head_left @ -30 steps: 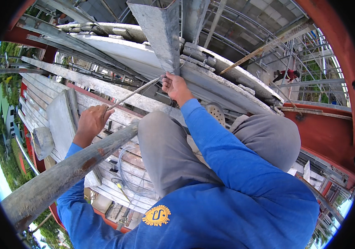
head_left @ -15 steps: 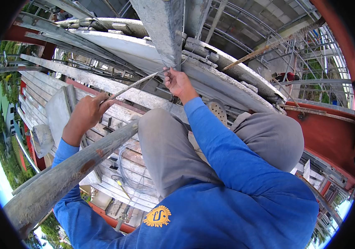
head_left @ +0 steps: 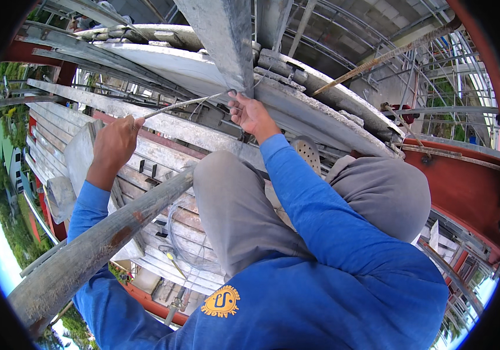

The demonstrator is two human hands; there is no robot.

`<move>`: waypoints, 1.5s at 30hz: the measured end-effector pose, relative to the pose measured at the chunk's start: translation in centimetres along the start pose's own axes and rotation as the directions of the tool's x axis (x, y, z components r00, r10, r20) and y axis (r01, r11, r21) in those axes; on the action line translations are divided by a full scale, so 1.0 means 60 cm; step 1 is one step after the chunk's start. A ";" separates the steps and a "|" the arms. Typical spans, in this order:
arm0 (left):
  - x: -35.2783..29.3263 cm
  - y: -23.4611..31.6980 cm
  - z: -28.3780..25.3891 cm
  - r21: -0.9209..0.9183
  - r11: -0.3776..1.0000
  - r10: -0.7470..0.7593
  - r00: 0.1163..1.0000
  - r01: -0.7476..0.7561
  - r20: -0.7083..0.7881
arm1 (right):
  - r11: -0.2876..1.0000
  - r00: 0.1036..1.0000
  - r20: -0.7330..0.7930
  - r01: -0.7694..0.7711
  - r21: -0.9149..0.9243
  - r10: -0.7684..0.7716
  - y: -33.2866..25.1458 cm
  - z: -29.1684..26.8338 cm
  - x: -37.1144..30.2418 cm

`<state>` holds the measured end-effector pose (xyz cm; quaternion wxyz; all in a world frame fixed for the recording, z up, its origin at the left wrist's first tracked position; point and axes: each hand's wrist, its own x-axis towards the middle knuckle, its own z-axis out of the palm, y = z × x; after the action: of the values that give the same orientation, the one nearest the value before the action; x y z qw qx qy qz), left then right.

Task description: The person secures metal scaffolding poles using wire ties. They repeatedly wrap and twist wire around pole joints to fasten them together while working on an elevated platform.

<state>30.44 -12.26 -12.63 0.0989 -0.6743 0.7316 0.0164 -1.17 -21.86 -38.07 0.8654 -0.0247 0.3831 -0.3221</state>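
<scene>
My left hand (head_left: 114, 147) is closed around one end of a thin metal rod (head_left: 181, 105). From there the rod runs to the right, its far end at the fingertips of my right hand (head_left: 254, 118). The fingers of that hand are pinched together just below the lower end of a grey metal beam (head_left: 220, 44). Fine wire (head_left: 268, 74) shows beside the beam's end; whether my right fingers grip wire or the rod's tip is too small to tell.
A thick grey pipe (head_left: 110, 239) slants past my left forearm and knee. Loose coiled wire (head_left: 187, 242) and a yellow-handled tool (head_left: 171, 256) lie on the wooden planks (head_left: 139, 189). White curved panels (head_left: 320, 116) run ahead; a red steel beam (head_left: 457, 189) stands right. Deep gaps show scaffolding below.
My left hand has swung up and slightly left, bringing its end of the rod higher, so the rod lies flatter. My right hand stays nearly in place near the beam's end.
</scene>
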 end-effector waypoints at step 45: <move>-0.102 0.063 0.138 -0.324 0.907 -0.096 0.881 0.269 0.462 | -0.210 0.659 0.243 0.131 -0.969 -0.712 -0.174 0.042 -0.081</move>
<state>28.16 -4.59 -20.13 0.1291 -0.7266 0.6054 0.2982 -7.48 -27.83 -30.16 0.3007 -0.6818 0.6226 -0.2389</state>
